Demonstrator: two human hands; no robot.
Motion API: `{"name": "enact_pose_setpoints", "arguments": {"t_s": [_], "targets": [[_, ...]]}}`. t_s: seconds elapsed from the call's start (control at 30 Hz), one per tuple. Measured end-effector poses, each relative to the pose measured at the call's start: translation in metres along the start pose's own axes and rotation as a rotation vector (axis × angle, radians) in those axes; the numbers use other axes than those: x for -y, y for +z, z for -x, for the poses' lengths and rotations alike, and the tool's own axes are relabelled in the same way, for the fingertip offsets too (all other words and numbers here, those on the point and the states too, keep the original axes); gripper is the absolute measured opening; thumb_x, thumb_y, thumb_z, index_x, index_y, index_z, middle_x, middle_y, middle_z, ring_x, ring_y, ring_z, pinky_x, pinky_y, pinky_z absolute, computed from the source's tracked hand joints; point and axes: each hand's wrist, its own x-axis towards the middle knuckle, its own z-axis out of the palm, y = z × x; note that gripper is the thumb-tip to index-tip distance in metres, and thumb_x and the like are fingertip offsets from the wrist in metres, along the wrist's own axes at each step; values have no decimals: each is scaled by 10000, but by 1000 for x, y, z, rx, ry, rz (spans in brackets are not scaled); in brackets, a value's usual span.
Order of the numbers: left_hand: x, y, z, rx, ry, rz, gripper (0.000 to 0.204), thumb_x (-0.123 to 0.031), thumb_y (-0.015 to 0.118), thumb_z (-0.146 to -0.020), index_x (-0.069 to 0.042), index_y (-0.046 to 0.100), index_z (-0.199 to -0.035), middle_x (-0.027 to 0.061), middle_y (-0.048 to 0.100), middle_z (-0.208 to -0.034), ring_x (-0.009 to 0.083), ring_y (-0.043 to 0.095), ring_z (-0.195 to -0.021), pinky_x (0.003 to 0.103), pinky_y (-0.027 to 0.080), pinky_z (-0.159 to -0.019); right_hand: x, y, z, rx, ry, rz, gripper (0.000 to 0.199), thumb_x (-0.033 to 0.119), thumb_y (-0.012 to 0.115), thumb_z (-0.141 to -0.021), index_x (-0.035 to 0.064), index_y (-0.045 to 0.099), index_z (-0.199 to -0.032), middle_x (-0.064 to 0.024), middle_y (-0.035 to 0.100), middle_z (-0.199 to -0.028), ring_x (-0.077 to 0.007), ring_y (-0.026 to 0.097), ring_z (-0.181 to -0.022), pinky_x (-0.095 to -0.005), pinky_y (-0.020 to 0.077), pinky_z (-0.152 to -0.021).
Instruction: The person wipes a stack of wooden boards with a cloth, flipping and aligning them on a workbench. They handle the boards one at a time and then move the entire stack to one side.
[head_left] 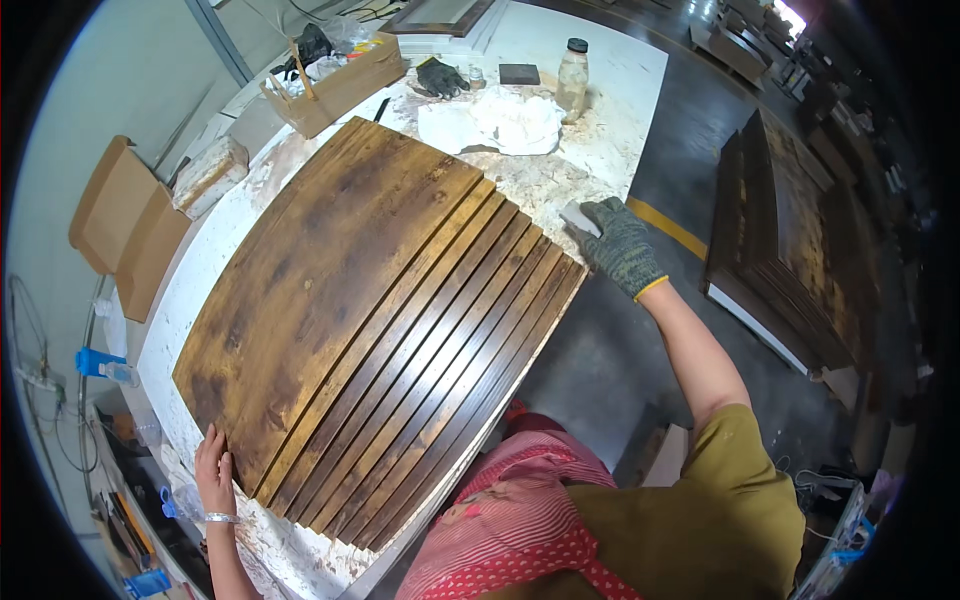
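Note:
Stepped like a fan, several brown wood-grain boards (330,270) lie stacked on a white worktable (625,95). My bare left hand (214,468) rests at the top board's lower left corner, fingers stretched out along its edge. A dark green knitted glove with a yellow cuff covers my right hand (618,240), beyond the stack's right corner. Its fingers are closed on a small whitish pad (580,218), whose exact kind I cannot make out. A crumpled white cloth (515,122) lies on the table past that hand.
Toward the back stand a jar with a black lid (573,80), a dark block (519,74), a spare glove (440,77) and a cardboard box of odds and ends (335,85). An open carton (135,230) is at left. More stacked boards (790,240) stand on the right.

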Motion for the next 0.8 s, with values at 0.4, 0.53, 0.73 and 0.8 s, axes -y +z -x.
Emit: {"name": "enact_pose_setpoints", "arguments": {"t_s": [0.4,0.53,0.73,0.8], "targets": [[-3,3,5,-8,-24,37,422,-292,459,-918,-40,531,-1248,105,433,-1394,311,387,-1274,396,270,-1069,46,-9,32,-64,-172,-263,391,249,633,-776,52,586,-1111,-163,551,-958,-332,563,-876,-419,465,-772],[-5,1,3,-27,18,42,411,-280,475,-912,-43,537,-1242,110,449,-1379,307,403,-1261,390,287,-1060,40,8,25,-68,-19,-178,419,266,635,-773,51,581,-1128,-171,560,-971,-337,560,-896,-412,456,-813],[9,4,8,-99,133,26,338,-186,532,-877,-44,572,-1182,105,495,-1329,306,455,-1187,374,328,-1026,116,23,84,-52,-238,-121,460,262,653,-739,95,582,-1162,-188,560,-1140,-344,545,-1054,-435,433,-912],[0,6,0,-111,177,-6,332,-203,529,-892,-44,574,-1179,108,497,-1321,304,450,-1190,378,339,-1019,140,20,103,-17,-248,-200,447,251,658,-730,79,588,-1137,-190,576,-1042,-352,560,-973,-442,447,-860]]}}
